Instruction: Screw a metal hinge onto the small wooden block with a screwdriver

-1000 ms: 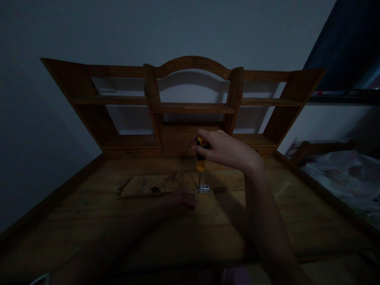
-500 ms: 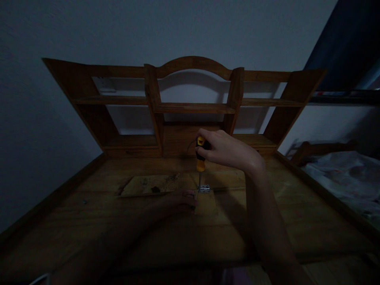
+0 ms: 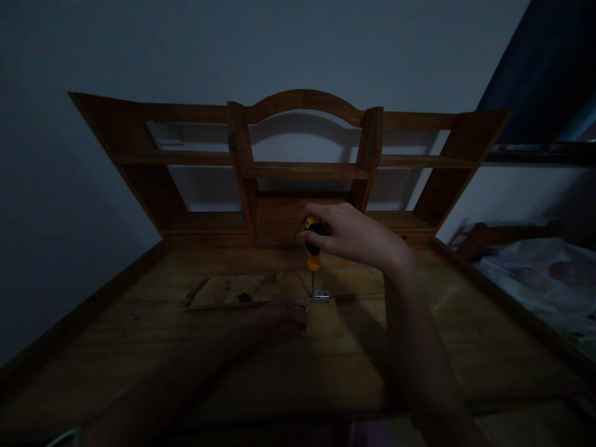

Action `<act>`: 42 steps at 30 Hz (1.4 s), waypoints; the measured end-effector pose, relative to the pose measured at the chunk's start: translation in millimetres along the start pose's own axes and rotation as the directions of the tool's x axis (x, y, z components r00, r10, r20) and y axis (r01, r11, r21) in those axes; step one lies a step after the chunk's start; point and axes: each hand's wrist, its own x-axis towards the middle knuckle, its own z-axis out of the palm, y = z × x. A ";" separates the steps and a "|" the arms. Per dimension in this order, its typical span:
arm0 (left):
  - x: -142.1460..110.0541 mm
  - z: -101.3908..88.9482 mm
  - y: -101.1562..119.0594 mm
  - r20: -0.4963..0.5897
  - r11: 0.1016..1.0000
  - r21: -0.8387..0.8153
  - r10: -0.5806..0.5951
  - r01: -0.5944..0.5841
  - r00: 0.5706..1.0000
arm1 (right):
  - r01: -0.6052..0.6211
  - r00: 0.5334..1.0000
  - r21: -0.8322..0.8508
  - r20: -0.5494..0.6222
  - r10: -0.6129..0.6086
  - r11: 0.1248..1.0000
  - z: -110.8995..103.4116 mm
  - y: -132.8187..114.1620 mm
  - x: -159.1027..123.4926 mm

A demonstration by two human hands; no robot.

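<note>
My right hand (image 3: 342, 233) is closed around the handle of a yellow and black screwdriver (image 3: 313, 263), which stands nearly upright. Its shaft runs down to the left end of a small silver metal hinge (image 3: 321, 296); the dim light hides the screw under the tip. Beneath the hinge lies a small pale wooden board (image 3: 322, 320) on the desktop. My left hand (image 3: 285, 311) rests low beside it, with bent fingers against the board's left edge and the thumb out of sight.
A worn wooden strip (image 3: 233, 292) with dark marks lies left of the hinge. A small object (image 3: 133, 317) sits on the desktop (image 3: 186, 366) further left. A wooden shelf unit (image 3: 302, 169) rises at the back. Plastic-covered things (image 3: 544, 273) stand beyond the right edge.
The screwdriver handle has turned a little and shifted slightly left with my right hand's fingers. My left hand stays at the board's edge.
</note>
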 end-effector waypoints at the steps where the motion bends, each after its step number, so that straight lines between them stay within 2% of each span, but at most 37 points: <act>1: -0.1 0.1 0.0 0.004 1.000 0.002 0.002 -0.002 1.000 | 0.002 1.000 -0.007 -0.011 -0.002 1.000 0.7 0.1 0.1; 6: 0.8 1.7 0.7 0.055 1.000 -0.025 0.007 -0.005 0.998 | 0.000 0.999 -0.013 -0.041 0.000 1.000 5.5 1.0 1.9; 10: 0.8 3.3 3.0 0.010 1.000 -0.020 -0.015 0.015 1.000 | 0.005 1.000 -0.007 -0.019 -0.005 1.000 5.3 -0.2 2.2; 15: 0.5 0.9 2.1 0.055 1.000 -0.011 0.013 -0.012 0.998 | 0.014 1.000 -0.027 -0.005 -0.014 1.000 3.6 -2.0 0.6; 20: 3.9 -1.9 -1.9 0.063 0.999 -0.026 0.021 -0.019 0.998 | -0.038 0.999 -0.062 -0.035 0.036 0.997 5.0 -0.2 0.7; 25: 2.6 2.1 2.5 0.040 0.999 -0.027 -0.024 0.025 0.999 | -0.005 1.000 -0.032 -0.015 0.004 0.999 4.8 -1.5 1.4; 30: 0.5 3.1 2.8 0.045 1.000 -0.011 0.003 -0.002 0.999 | 0.019 1.000 -0.014 0.024 -0.019 1.000 3.1 -4.2 -0.2; 36: -1.1 3.9 2.5 0.039 1.000 -0.029 0.012 -0.011 0.999 | 0.004 1.000 -0.075 -0.024 -0.006 0.997 5.2 -2.2 0.6; 42: -0.5 3.4 1.3 0.055 1.000 0.006 0.024 -0.025 0.998 | -0.002 1.000 -0.088 -0.019 0.000 0.996 5.6 -3.3 3.3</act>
